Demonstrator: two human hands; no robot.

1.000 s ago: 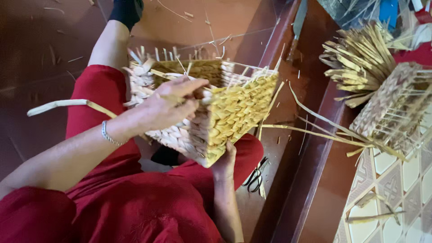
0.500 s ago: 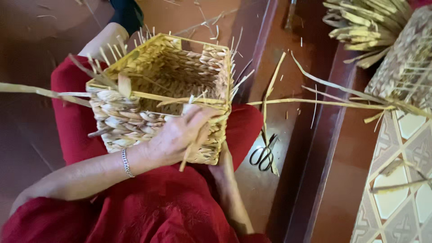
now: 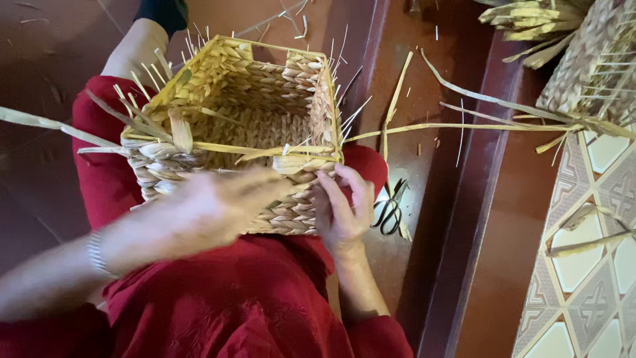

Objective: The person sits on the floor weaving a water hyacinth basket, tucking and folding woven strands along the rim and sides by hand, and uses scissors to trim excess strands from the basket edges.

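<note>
A square woven basket [image 3: 265, 86] of pale straw rests on my lap, open side up, over red clothing [image 3: 225, 305]. Loose strand ends stick out all around its rim. My right hand [image 3: 343, 207] grips the basket's near right corner, fingers wrapped on the woven wall. My left hand [image 3: 212, 207], blurred with motion, lies across the near wall; a bracelet [image 3: 96, 253] shows on that wrist. Whether it holds a strand is unclear. A long flat strand [image 3: 464, 126] runs from the rim off to the right.
Black-handled scissors [image 3: 391, 209] lie on the dark red floor just right of my right hand. Another woven piece [image 3: 589, 73] with bundled straw stands at the top right. A patterned tiled floor [image 3: 596, 272] sits beyond a raised wooden edge [image 3: 477, 219].
The basket has been turned from its side to open side up. My left hand slid down from the rim to the near wall. My right hand came up onto the near right corner.
</note>
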